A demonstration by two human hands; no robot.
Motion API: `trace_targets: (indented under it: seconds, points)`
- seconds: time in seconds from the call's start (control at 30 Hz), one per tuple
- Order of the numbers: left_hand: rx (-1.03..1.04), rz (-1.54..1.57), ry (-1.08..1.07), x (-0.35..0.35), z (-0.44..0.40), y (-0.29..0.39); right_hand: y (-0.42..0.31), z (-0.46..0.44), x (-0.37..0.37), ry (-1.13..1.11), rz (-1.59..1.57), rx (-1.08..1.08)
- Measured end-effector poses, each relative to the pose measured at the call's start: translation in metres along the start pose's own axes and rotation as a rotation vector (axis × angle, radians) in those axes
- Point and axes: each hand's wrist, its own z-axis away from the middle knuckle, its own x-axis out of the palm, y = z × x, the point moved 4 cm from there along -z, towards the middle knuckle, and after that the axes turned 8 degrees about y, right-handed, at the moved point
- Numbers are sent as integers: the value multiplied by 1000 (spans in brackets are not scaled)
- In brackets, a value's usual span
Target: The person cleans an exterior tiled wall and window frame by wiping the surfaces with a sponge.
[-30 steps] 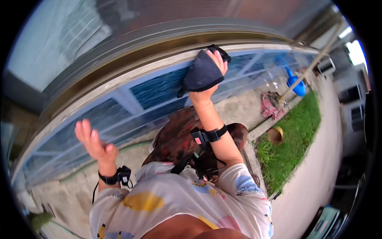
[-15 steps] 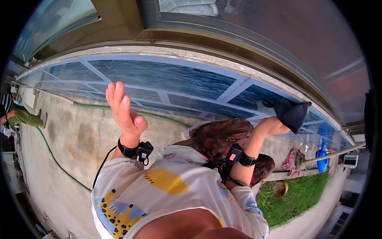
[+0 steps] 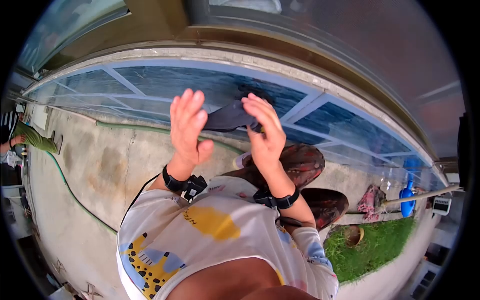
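A dark grey cloth hangs in the air between my two hands, in front of the blue-tiled wall. My right hand grips it between thumb and fingers, so part of it is hidden behind them. On the other side, my left hand is raised with its fingers stretched and the thumb apart. The cloth's far end reaches close to this hand; whether they touch I cannot tell. Both wrists wear black straps with small devices.
Above the wall runs a pale sill below windows. A green hose crosses the concrete floor. Another person's green trousers show at left. A mop, a blue scoop-like object and grass are at right.
My right hand has swung left with the cloth, bringing it from the far right to beside my left hand. The left hand has shifted slightly right and stays open.
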Motion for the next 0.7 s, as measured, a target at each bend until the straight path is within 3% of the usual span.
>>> trace_targets:
  seconds: [0.1,0.13,0.17,0.23,0.27,0.3,0.33,0.37,0.43,0.47,0.53,0.57,0.67,0.7]
  points:
    - [-89,62,-72,0,-2,2,13,16,-16,221,-717,816]
    - [-124,153,-68,3,0,6,12,17,-27,149,-804,790]
    - [-145,235,-50,6,-1,7,44,29,-32,8,-1124,907]
    - [-162,253,-129,11,-5,16,47,31,-56,13,-152,637]
    - [-251,315,-291,19,-1,17,31,23,-65,30,286,485]
    - [-337,372,-451,27,3,18,6,11,-70,-5,569,244]
    - [-484,474,-569,40,6,18,1,7,-72,-57,639,163]
    - [-484,472,-581,51,9,25,2,8,-73,-68,591,179]
    - [-1100,805,-594,76,35,26,0,10,-73,-51,534,223]
    - [-1096,797,-594,81,44,24,-1,10,-73,-48,526,220]
    - [-1409,877,-578,88,66,18,7,16,-74,-130,176,483]
    - [-1410,872,-578,86,66,16,10,18,-76,-130,172,483]
    - [-1340,877,-444,69,48,0,29,29,-78,-164,-369,760]
    - [-1418,914,-428,61,41,-3,35,34,-79,-173,-379,756]
